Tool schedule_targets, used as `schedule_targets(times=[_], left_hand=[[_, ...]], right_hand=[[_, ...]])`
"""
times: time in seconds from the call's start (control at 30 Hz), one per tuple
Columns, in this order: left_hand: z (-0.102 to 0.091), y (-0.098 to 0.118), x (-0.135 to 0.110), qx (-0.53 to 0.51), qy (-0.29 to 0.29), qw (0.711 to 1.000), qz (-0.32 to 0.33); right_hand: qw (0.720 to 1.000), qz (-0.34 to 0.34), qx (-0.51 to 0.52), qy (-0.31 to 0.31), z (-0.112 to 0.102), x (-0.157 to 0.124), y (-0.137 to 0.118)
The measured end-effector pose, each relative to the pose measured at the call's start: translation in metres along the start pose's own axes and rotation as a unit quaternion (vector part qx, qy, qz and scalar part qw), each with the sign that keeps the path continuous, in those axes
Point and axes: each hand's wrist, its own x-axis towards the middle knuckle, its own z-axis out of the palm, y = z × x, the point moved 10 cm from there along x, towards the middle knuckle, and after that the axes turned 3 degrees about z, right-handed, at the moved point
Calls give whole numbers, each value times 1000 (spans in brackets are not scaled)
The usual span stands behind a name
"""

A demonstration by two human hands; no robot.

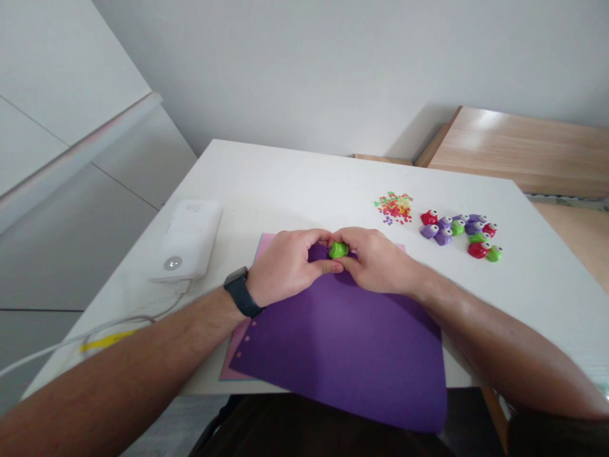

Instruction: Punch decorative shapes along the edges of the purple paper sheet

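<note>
Nearest the camera, a purple sheet of paper (pixel 347 349) is seen hanging over the front edge of the white table (pixel 295 178), its near corner drooping past the rim. Beneath it a pink sheet (pixel 236 358) is partly covered, with only a strip shown along the left side, where a few small punched holes can be made out. Both forearms are stretched across the purple sheet, and a dark watch (pixel 242 292) is worn on the left wrist. Further in, at the far edge of the purple sheet, the left hand (pixel 285 263) and the right hand (pixel 375 257) are brought together so that their fingertips meet. A small green punch (pixel 338 249) is pinched between them, gripped by the fingers of both hands and held right at the paper's far edge; whether the paper is slotted into it cannot be told. To the left of the hands, a white device (pixel 188 238) is laid on the table, and a white cable (pixel 95 330) with a yellow tag is run from it toward the near left. Beyond the hands to the right, a little heap of coloured paper bits (pixel 394 207) is scattered, and just beside it a cluster of red, purple and green punches (pixel 459 233) is gathered. Behind the table, a wooden surface (pixel 518 146) is set against the pale wall.
</note>
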Motion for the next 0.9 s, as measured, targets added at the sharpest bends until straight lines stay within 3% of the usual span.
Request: schedule_targets(times=[0.2,0.67,0.9], left_hand=[[-2,-2,0,-14,14,1000,-10],[-5,-18,-3,-81,-18,996,-39],[-7,-21,-3,-67,3,997,-37]], right_hand=[[1000,0,2,5,-1,0,2],[998,6,66,-17,-10,2,8],[998,8,61,-33,-11,2,10]])
